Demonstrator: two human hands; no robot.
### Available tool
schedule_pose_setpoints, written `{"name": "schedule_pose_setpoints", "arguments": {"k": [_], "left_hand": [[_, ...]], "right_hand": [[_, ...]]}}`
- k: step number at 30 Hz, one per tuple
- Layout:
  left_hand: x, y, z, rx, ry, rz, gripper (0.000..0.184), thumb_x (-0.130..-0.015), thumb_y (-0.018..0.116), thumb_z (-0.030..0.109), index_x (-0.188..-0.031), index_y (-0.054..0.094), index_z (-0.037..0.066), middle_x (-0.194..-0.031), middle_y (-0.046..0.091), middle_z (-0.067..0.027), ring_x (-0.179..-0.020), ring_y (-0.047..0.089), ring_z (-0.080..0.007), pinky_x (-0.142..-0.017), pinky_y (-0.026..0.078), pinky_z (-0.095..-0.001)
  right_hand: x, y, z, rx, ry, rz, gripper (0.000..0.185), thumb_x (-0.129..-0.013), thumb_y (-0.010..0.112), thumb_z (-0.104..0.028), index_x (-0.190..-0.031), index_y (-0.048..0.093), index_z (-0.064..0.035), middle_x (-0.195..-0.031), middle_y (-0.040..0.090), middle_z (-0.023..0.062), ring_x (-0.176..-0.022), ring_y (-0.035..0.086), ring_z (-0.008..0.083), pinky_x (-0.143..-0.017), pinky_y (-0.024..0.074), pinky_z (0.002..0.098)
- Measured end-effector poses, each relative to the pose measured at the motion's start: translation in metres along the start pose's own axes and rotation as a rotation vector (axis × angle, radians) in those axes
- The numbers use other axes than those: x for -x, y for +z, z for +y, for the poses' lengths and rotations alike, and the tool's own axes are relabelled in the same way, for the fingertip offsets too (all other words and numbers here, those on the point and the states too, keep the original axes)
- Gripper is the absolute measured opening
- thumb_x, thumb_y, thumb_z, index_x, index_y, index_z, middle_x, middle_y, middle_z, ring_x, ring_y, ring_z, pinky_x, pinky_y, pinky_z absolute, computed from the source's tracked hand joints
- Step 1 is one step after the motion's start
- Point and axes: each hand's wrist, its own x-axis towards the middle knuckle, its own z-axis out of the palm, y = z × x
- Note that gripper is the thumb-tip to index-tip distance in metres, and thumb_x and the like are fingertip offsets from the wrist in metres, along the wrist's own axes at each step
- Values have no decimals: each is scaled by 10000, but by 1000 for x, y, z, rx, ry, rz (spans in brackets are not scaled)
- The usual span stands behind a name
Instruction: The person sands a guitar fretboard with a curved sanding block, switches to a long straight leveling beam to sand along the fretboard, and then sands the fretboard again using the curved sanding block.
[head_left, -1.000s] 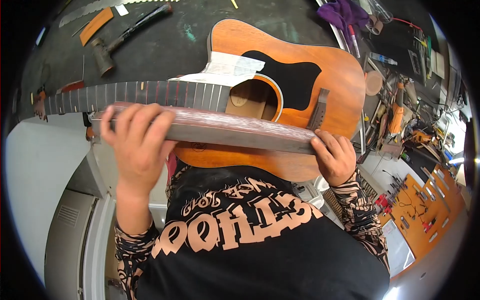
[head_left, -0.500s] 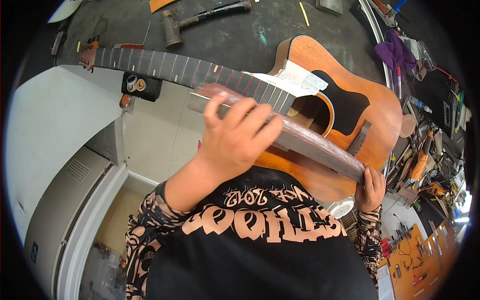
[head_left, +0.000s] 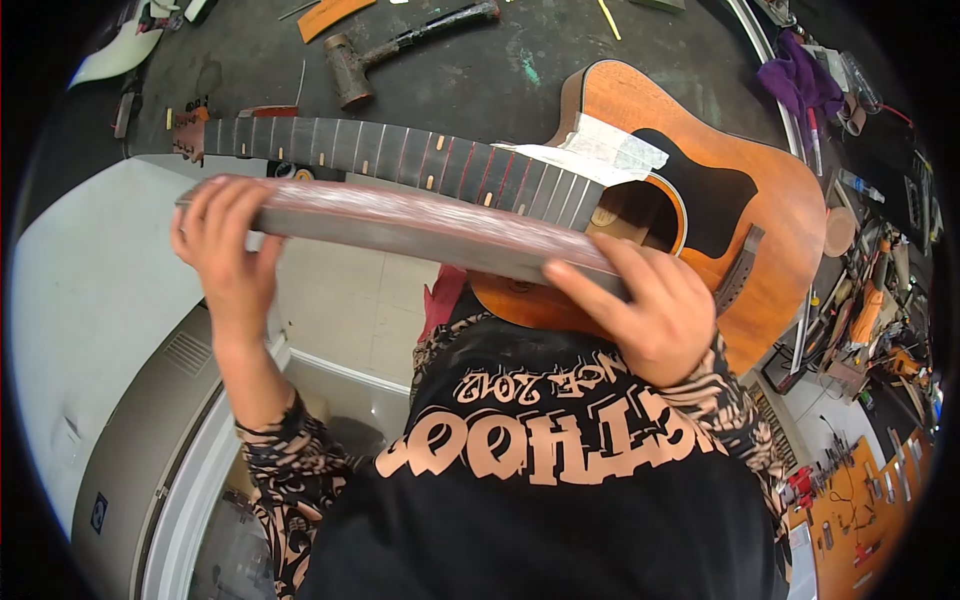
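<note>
A long block (head_left: 420, 222), grey on its side with a worn reddish top face, lies along the near edge of the guitar neck. My left hand (head_left: 228, 235) grips its left end, fingers over the top and thumb below. Around the right end, near the sound hole, my right hand (head_left: 655, 310) is wrapped with its fingers along the block. The guitar (head_left: 790, 200) has an orange-brown body, a black pickguard and a dark fretboard (head_left: 385, 150) marked with red and white lines. White tape (head_left: 615, 150) covers the body beside the fretboard's end.
On the dark workbench (head_left: 480, 80), a hammer (head_left: 350, 75) lies beyond the neck. A purple cloth (head_left: 800, 75) sits at the upper right. Many tools crowd the right side, and an orange tool board (head_left: 860, 520) stands at the lower right.
The block and my left hand have swung left toward the headstock, from a slanted position over the body. My right hand has moved left, away from the bridge.
</note>
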Motion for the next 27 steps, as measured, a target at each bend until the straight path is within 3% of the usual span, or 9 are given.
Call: {"name": "schedule_pose_setpoints", "arguments": {"k": [1, 6, 17, 21, 22, 25, 27], "left_hand": [[-4, -3, -16, -58, -32, -29, 514, -725, 789, 74, -1212, 664, 185, -1281, 653, 15, -1330, 520, -247, -1187, 228, -499], [-20, 0, -50, -115, -7, -60, 487, -766, 794, 100, -1224, 655, 192, -1259, 660, 52, -1318, 519, -239, -1187, 209, -531], [-25, 17, -16, -61, 41, -120, 518, -722, 828, 128, -1207, 669, 217, -1249, 651, 55, -1314, 518, -223, -1193, 198, -532], [-26, 12, -19, -139, 19, -150, 530, -733, 822, 121, -1229, 669, 227, -1264, 642, 53, -1320, 515, -232, -1186, 204, -541], [-25, 12, -27, -137, 27, -152, 530, -733, 822, 121, -1229, 669, 227, -1264, 642, 53, -1320, 515, -232, -1186, 204, -541], [-24, 9, -37, -223, -12, -168, 542, -726, 831, 121, -1233, 670, 224, -1270, 639, 54, -1331, 505, -235, -1188, 203, -553], [-27, 9, -19, -188, 15, -188, 543, -726, 832, 122, -1234, 670, 226, -1270, 639, 55, -1332, 505, -233, -1190, 202, -552]], "right_hand": [[-14, 8, -7, -51, 4, 32, 587, -814, 624, -172, -1381, 662, -317, -1126, 679, 76, -805, 637, 190, -692, 528, 306], [-46, 24, -21, -91, 35, -13, 645, -814, 617, -176, -1434, 613, -352, -1092, 650, 58, -778, 588, 180, -678, 511, 303], [-18, 7, 2, -18, 18, -178, 649, -807, 619, -167, -1432, 615, -342, -1115, 645, 77, -805, 602, 190, -684, 504, 304], [-24, 18, -2, -24, -5, -88, 644, -808, 615, -172, -1432, 619, -331, -1116, 646, 83, -788, 591, 180, -673, 491, 293], [-34, 15, -9, -74, 24, -187, 644, -810, 611, -172, -1438, 616, -312, -1117, 645, 83, -794, 591, 173, -676, 493, 289], [-42, 18, -11, -90, 32, -184, 639, -817, 607, -176, -1441, 613, -312, -1118, 649, 86, -801, 597, 168, -678, 498, 284], [-21, 17, 0, -24, 17, -91, 629, -826, 604, -181, -1435, 615, -336, -1117, 654, 81, -790, 594, 168, -671, 497, 279]]}}
